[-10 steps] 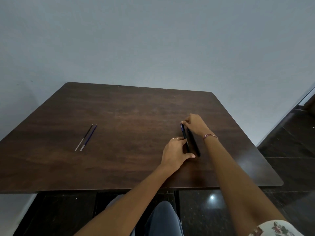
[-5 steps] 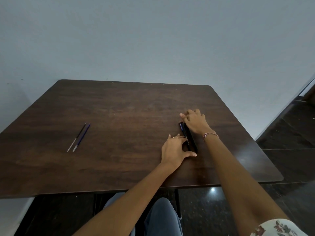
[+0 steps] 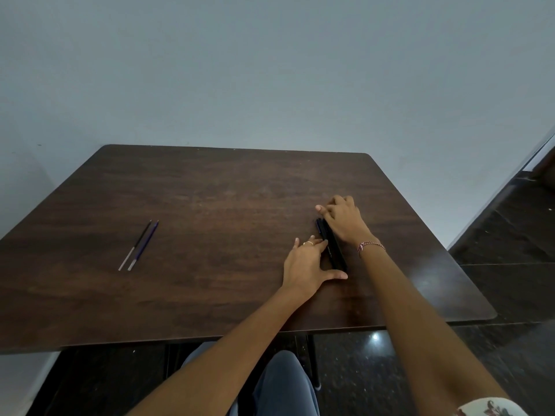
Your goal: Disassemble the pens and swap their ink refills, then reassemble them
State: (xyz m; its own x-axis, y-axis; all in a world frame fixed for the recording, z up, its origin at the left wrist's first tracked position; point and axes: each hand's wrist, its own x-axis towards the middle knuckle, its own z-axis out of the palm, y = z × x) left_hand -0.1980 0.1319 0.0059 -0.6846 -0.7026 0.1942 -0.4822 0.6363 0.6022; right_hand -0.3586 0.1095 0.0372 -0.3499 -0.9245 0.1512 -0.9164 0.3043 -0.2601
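Pens (image 3: 332, 249) lie between straight left fingers (image 3: 317, 246) touching them and right fingers (image 3: 323, 209), whose grasp is unclear.

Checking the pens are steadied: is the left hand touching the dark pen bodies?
Touching. The head view shows the left hand with straight fingers against the side of the dark pen bodies, thumb meeting their near end.

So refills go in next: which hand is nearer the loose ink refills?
Left. The left hand is right of the ink refills, against the pen barrels; the right hand sits beyond them.
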